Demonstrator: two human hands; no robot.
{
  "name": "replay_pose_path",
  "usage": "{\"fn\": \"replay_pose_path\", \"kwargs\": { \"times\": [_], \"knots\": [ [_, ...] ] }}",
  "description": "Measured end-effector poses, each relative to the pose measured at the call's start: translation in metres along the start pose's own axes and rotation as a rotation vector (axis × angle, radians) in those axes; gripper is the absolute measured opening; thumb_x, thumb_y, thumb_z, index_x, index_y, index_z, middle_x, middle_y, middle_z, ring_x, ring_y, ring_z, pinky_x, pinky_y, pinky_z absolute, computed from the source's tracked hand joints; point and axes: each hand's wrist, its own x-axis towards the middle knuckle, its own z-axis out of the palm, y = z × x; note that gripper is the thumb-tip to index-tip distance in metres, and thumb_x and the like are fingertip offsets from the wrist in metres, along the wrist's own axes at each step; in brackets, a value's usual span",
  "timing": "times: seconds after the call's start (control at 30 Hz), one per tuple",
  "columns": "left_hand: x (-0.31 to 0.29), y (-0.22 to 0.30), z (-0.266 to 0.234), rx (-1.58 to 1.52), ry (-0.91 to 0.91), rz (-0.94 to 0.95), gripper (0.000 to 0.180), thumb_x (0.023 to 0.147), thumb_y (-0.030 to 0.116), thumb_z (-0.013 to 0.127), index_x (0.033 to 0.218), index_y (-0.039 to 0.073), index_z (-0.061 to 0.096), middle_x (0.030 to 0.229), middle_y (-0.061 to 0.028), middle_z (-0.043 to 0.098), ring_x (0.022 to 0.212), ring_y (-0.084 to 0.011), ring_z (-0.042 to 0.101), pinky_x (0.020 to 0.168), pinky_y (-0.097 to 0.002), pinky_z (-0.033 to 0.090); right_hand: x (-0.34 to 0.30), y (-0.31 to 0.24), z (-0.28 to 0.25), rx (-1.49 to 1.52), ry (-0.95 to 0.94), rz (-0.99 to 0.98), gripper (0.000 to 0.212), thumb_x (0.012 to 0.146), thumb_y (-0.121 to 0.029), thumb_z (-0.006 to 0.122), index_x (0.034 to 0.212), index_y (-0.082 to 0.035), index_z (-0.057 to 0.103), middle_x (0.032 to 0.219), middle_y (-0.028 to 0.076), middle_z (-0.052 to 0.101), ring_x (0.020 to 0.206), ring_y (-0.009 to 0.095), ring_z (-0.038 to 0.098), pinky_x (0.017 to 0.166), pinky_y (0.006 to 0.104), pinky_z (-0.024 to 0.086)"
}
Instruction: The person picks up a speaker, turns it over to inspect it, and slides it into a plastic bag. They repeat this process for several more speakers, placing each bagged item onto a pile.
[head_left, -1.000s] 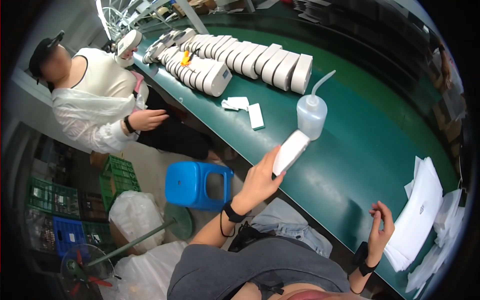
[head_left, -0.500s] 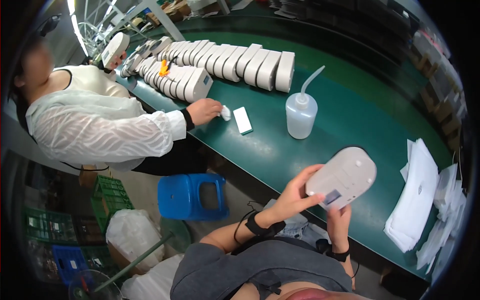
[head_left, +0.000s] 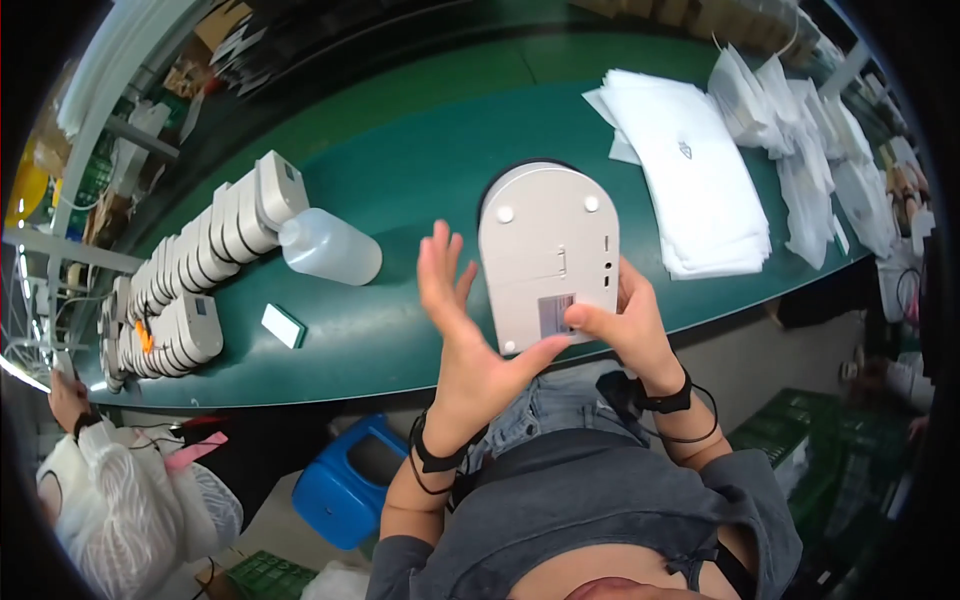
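A light grey electronic device [head_left: 548,250] with a rounded far end is held up over the green table, its underside toward me. Round feet, small ports along the right edge and a printed label [head_left: 555,314] show on it. My right hand [head_left: 635,325] grips its lower right side, thumb on the label's edge and fingers behind. To the left of the device, my left hand [head_left: 465,345] has its fingers spread and upright; its thumb reaches across the device's lower edge, and whether it presses there I cannot tell.
On the green table [head_left: 400,170] lie a stack of white sleeves [head_left: 690,180], a squeeze bottle [head_left: 330,247], a small white-topped block [head_left: 283,326] and rows of similar devices [head_left: 215,235]. A co-worker [head_left: 120,500] is at the left, near a blue stool [head_left: 340,490].
My view has swung to the right. The device now points away from me; my left hand has released its side and spread its fingers, while my right hand has moved onto its right side.
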Motion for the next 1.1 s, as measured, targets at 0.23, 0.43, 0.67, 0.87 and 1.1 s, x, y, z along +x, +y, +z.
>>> {"fn": "replay_pose_path", "kwargs": {
  "times": [0.23,0.43,0.67,0.87,1.1],
  "knots": [
    [0.019,-0.013,-0.001,0.064,0.196,-0.091,0.083,0.078,0.024,0.066,0.139,0.003,0.013,0.137,-0.0208,0.031,0.127,-0.0337,0.031,0.103,-0.0437,0.029,-0.021,0.006,-0.024,0.049,0.033,0.033,0.046,0.075,-0.013,0.073,0.108,0.004,0.045,0.096,0.012,0.061,0.089,0.011,0.059,0.076,0.0236,0.048],
    [-0.013,-0.007,0.044,-0.197,0.073,-0.061,0.102,0.07,0.034,0.075,0.14,0.004,0.006,0.14,-0.0207,0.023,0.126,-0.0344,0.03,0.101,-0.0434,0.029,-0.032,0.024,-0.017,-0.448,0.117,-0.205,0.044,0.069,-0.015,0.077,0.098,0.001,0.048,0.085,0.01,0.062,0.077,0.014,0.06,0.065,0.0262,0.048],
    [-0.01,-0.036,0.05,0.109,0.091,0.02,0.104,0.074,0.046,0.069,0.14,0.006,-0.001,0.141,-0.0197,0.017,0.123,-0.0328,0.033,0.1,-0.0439,0.029,-0.04,0.034,-0.024,-0.645,0.124,-0.297,0.043,0.066,-0.01,0.077,0.097,0.001,0.049,0.083,0.015,0.063,0.075,0.019,0.063,0.064,0.0283,0.049],
    [-0.041,-0.031,0.062,-0.307,0.183,-0.284,0.103,0.073,0.026,0.073,0.138,0.003,-0.003,0.133,-0.0172,0.028,0.118,-0.0295,0.037,0.094,-0.0387,0.037,-0.037,0.052,-0.027,-0.877,0.203,-0.689,0.046,0.066,-0.01,0.077,0.102,0.0,0.05,0.094,0.016,0.063,0.082,0.021,0.063,0.067,0.0281,0.05],
    [-0.049,-0.038,0.047,-0.511,0.186,-0.285,0.083,0.079,0.038,0.063,0.136,0.0,0.015,0.126,-0.013,0.04,0.112,-0.0257,0.045,0.092,-0.0352,0.04,-0.046,0.03,-0.027,-0.632,0.044,-0.643,0.057,0.074,-0.032,0.072,0.114,-0.001,0.047,0.116,0.018,0.053,0.097,0.026,0.06,0.075,0.0356,0.05]
  ]
}}
